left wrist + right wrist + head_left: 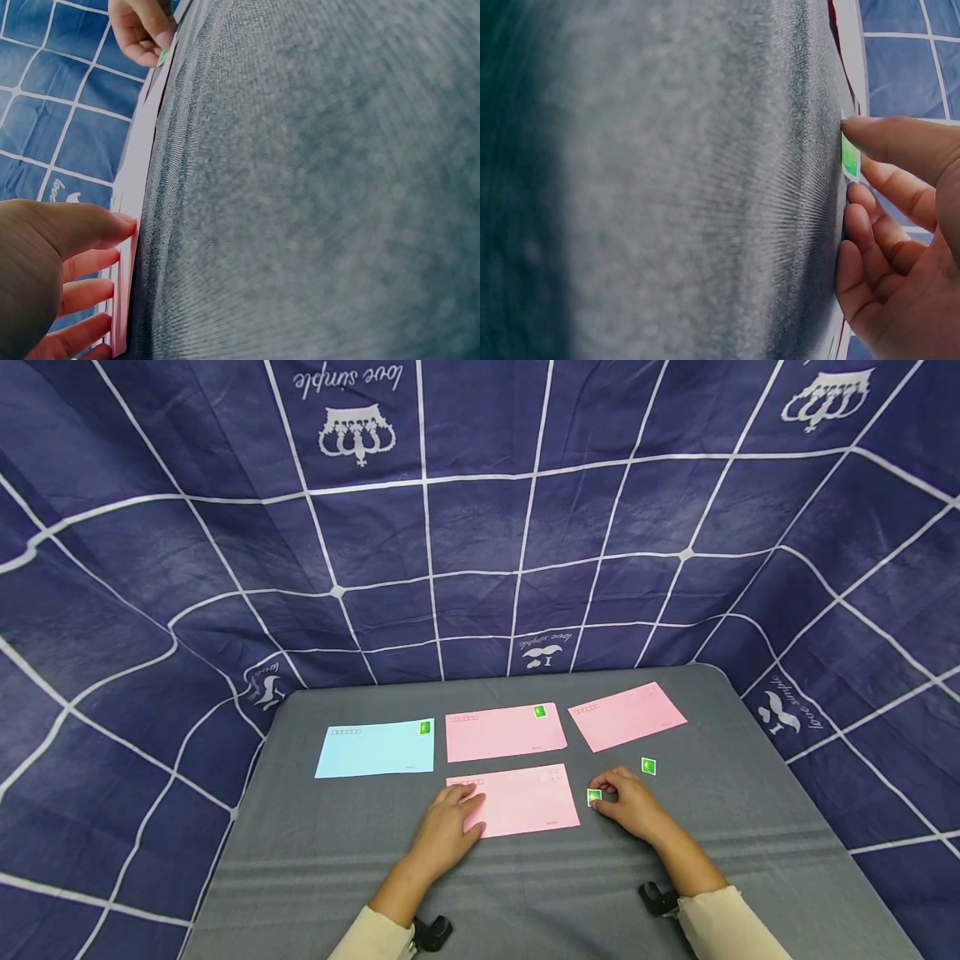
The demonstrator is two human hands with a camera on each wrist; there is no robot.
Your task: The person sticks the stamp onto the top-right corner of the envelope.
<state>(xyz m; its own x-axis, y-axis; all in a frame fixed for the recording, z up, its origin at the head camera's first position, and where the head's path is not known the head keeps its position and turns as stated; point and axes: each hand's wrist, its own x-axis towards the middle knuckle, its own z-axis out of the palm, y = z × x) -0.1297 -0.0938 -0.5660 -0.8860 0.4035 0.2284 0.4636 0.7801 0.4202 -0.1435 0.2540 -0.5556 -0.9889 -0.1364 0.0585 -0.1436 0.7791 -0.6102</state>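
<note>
A pink envelope (525, 806) lies nearest on the grey table, with printed postcode boxes along its top left. Spread fingers of my left hand (444, 831) rest on its left end; the left wrist view shows the thumb (112, 227) at its edge. Just off the envelope's right side, my right hand (633, 806) pinches a green stamp (594, 797) with a white border. In the right wrist view the stamp (850, 157) sits between thumb and index finger, close to the cloth, with the other fingers curled. A second green stamp (648, 766) lies beyond the right hand.
Behind lie a blue envelope (375, 752) and a pink envelope (502, 737), each with a green stamp at its top right. Another pink envelope (626, 718), without a stamp, lies tilted at the back right. Blue cloth (480, 527) with white lines hangs around the grey table (300, 860).
</note>
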